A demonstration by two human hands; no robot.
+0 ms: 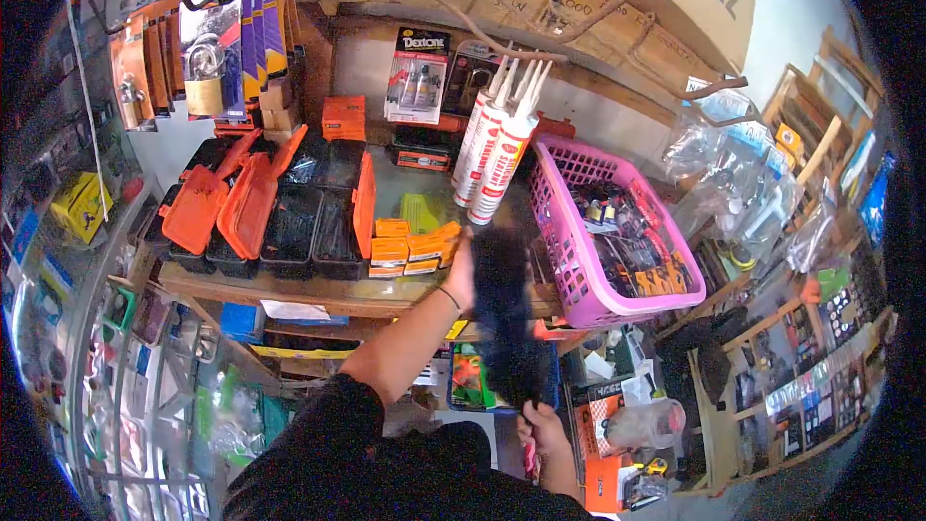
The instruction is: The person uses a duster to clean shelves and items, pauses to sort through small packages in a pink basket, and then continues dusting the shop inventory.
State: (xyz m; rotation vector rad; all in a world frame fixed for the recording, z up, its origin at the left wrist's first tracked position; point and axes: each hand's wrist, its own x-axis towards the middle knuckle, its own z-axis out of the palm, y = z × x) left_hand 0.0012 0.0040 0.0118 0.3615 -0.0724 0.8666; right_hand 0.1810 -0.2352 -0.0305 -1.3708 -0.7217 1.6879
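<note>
A long dark thing (506, 328) with soft, blurred edges stands upright in front of me; its kind is hard to make out. My right hand (546, 430) is closed around its lower end, where a bit of pink shows below the fingers. Beside its upper part is my left hand (464, 275), its fingers mostly hidden behind the dark shape. Just above my left hand, several white-and-red sealant tubes (492, 159) stand close together with their nozzles up. Small orange-yellow boxes (410, 249) lie to the left of this hand.
Black bins with orange lids (246, 207) line the shelf's left side. A pink basket (617, 304) of mixed goods stands at right. Padlocks in packs (204, 77) hang upper left. A Dextone pack (418, 77) leans at the back. Metal hooks (719, 87) jut out above.
</note>
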